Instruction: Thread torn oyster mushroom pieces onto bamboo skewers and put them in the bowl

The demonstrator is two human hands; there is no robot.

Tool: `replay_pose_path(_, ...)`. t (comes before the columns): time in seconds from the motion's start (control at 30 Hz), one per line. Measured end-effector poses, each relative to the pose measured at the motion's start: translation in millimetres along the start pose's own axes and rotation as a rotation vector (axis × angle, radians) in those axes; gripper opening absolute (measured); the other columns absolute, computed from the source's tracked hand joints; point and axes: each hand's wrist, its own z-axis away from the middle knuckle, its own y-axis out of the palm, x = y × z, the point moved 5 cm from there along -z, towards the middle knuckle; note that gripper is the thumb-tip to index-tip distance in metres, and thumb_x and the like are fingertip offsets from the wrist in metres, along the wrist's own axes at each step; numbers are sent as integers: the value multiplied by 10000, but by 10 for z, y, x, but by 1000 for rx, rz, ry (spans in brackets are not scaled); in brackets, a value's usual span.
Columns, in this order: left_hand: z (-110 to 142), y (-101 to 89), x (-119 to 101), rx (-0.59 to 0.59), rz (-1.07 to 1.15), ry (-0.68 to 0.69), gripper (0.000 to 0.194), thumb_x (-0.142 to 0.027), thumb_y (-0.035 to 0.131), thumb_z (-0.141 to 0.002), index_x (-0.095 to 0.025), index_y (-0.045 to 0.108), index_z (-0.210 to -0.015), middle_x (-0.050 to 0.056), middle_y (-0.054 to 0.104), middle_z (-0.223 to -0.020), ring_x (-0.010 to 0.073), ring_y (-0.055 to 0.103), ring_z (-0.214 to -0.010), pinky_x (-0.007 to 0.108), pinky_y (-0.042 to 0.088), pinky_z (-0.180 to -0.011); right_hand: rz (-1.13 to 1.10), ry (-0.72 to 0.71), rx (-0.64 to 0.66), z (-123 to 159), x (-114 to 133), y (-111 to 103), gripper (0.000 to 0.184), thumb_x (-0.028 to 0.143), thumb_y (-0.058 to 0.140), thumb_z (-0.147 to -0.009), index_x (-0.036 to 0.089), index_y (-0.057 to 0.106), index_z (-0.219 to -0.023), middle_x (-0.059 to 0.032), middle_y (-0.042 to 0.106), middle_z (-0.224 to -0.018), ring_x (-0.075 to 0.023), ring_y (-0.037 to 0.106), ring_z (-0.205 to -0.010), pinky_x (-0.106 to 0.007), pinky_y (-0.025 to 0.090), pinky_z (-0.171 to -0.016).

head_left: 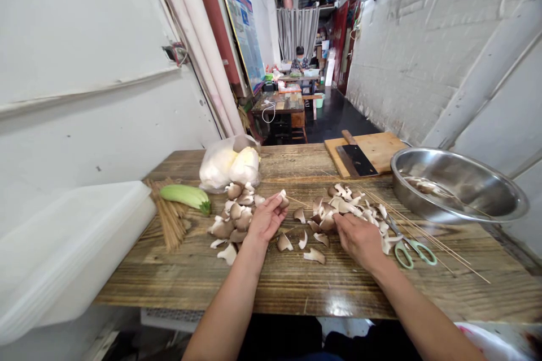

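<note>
My left hand pinches an oyster mushroom piece between thumb and fingers, just above the wooden table. To its left lies a heap of oyster mushrooms. My right hand reaches palm down to a second pile of torn mushroom pieces. Its fingers are closed at the pile's near edge, on a piece they partly hide. Several loose pieces, among them a pale one, are scattered between my hands. Scissors with mint-green handles lie right of my right hand, beside thin wooden skewers.
A steel basin stands at the right, near a cleaver on a cutting board. At the left are a skewer bundle, a green gourd, a plastic bag and white stacked trays. A person sits far back.
</note>
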Motion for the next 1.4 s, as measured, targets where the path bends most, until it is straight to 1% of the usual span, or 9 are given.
replay_pose_path(0.53,-2,26,19,30,-102,31,263,-167,781,-575,-118,669,-807,11,655,-692,97,600,-665,222,466,-635,-32,-2,-23,32,-14,36,234,195,437,-889,172,643,-997,-20,657,-734,-120,548,-587,-241,293,-547)
replay_pose_path(0.7,26,66,47,57,-134,9,264,-190,795,-559,-119,671,-781,13,652,-675,101,595,-656,231,468,-645,-38,-21,-29,26,11,26,233,194,432,-890,168,644,-984,-12,625,-684,-122,528,-574,-239,294,-553)
replay_pose_path(0.93,147,212,370,177,-267,-170,244,-191,809,-540,-109,642,-698,36,659,-692,118,611,-654,256,482,-675,-72,-49,19,-3,110,33,225,171,417,-887,167,638,-932,-16,612,-689,-121,513,-581,-235,286,-556)
replay_pose_path(1.07,169,242,382,201,-254,-193,245,-186,786,-576,-120,651,-770,37,655,-732,119,607,-678,258,473,-684,-106,-39,45,-1,104,46,228,161,417,-885,167,635,-950,-19,620,-702,-119,529,-594,-226,294,-550)
replay_pose_path(1.13,152,245,309,220,-238,-141,291,-197,753,-621,-151,660,-893,36,658,-803,122,603,-726,260,461,-707,-111,-22,34,4,81,44,233,162,419,-884,167,637,-966,-20,624,-698,-118,537,-586,-223,306,-548)
replay_pose_path(1.2,112,201,182,160,-267,35,307,-206,718,-657,-188,658,-958,36,654,-889,129,592,-792,266,445,-750,-117,17,4,9,39,35,237,167,422,-885,167,640,-979,-22,634,-698,-118,553,-588,-217,328,-551)
replay_pose_path(1.3,95,91,27,-29,-507,366,220,-202,695,-660,-199,689,-880,43,650,-888,156,563,-824,288,410,-816,-152,98,-55,19,-44,23,237,172,425,-888,177,648,-971,-37,675,-768,-124,601,-649,-208,374,-569)
replay_pose_path(1.33,100,82,25,-48,-613,428,185,-204,692,-658,-203,700,-843,47,649,-854,171,554,-818,303,399,-833,-167,122,-74,23,-70,20,238,174,426,-889,182,650,-969,-44,688,-811,-128,615,-678,-207,391,-578)
replay_pose_path(1.4,111,106,92,8,-794,470,127,-217,695,-652,-218,710,-777,56,639,-796,210,538,-832,337,372,-868,-186,162,-109,29,-112,15,238,184,433,-887,186,651,-981,-54,703,-884,-138,635,-718,-213,421,-595)
